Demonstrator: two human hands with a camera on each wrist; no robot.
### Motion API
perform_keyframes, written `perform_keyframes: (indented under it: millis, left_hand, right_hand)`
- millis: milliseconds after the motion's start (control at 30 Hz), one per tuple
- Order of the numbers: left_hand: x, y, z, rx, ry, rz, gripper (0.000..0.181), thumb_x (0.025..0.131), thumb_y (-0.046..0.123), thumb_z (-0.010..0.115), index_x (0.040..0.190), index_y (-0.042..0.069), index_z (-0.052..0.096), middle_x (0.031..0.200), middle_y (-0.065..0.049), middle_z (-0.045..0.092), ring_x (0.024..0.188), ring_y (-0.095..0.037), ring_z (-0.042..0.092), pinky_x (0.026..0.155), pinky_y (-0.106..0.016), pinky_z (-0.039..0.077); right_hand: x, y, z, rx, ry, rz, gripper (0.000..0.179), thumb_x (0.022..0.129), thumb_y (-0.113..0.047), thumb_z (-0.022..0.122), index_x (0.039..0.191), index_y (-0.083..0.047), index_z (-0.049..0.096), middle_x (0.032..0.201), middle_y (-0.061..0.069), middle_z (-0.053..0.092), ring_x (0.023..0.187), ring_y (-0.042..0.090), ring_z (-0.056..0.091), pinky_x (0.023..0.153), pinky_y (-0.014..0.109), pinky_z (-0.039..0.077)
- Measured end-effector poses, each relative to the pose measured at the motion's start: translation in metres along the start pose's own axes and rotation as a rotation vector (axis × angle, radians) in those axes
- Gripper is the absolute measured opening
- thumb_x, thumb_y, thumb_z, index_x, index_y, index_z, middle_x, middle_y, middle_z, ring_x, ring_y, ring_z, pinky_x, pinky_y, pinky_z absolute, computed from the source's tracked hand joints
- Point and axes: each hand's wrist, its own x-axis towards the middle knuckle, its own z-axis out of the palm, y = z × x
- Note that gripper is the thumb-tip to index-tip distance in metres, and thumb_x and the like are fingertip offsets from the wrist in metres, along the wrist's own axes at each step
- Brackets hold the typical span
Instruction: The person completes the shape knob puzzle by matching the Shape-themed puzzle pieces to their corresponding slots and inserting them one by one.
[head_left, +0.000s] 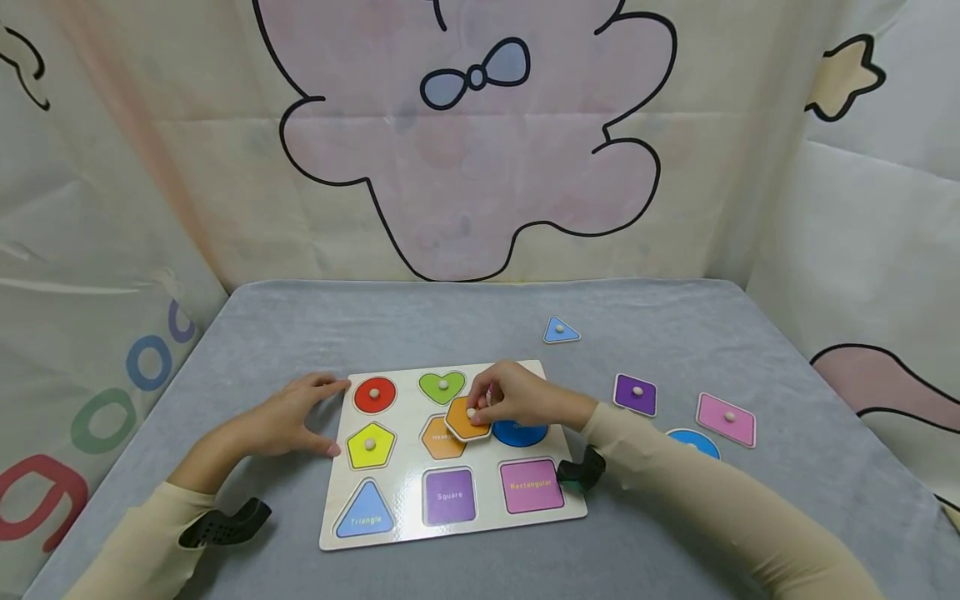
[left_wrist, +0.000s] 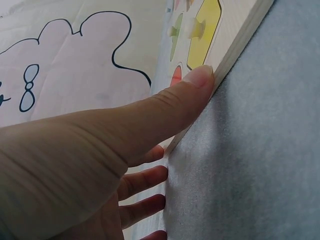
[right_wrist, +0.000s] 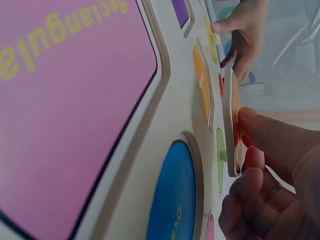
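A white wooden shape puzzle board (head_left: 407, 408) lies on the table. My right hand (head_left: 521, 398) pinches the small knob of an orange hexagon piece (head_left: 461, 427), held tilted slightly above the board and partly over the orange hexagon recess (head_left: 441, 443). In the right wrist view, a gap shows between the hexagon piece (right_wrist: 231, 125) and the board. My left hand (head_left: 281, 425) is at the board's left edge, its thumb (left_wrist: 197, 77) touching the rim and its fingers extended. A red circle (head_left: 374, 394), green heart (head_left: 435, 387) and yellow pentagon (head_left: 371, 455), all knobbed, sit in the board.
Loose on the grey cloth lie a blue triangle (head_left: 561, 332), a purple square (head_left: 635, 394), a pink rectangle (head_left: 726, 420) and a blue oval (head_left: 701, 443) partly behind my right sleeve. Recesses for triangle (head_left: 365, 507), square (head_left: 449, 510) and rectangle (head_left: 532, 497) show their printed names.
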Motion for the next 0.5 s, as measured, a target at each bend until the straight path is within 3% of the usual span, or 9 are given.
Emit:
perform_keyframes:
  millis: [500]
  left_hand:
    - [-0.001, 0.001, -0.003, 0.0, 0.014, 0.044, 0.103, 0.071, 0.044, 0.09, 0.152, 0.002, 0.043, 0.15, -0.029, 0.042, 0.134, -0.049, 0.04, 0.106, -0.07, 0.04]
  right_hand:
    - [0.009, -0.009, 0.015, 0.038, -0.041, -0.002, 0.009, 0.088, -0.014, 0.079, 0.09, -0.006, 0.075, 0.076, -0.001, 0.062, 0.065, 0.005, 0.052, 0.061, 0.016, 0.044]
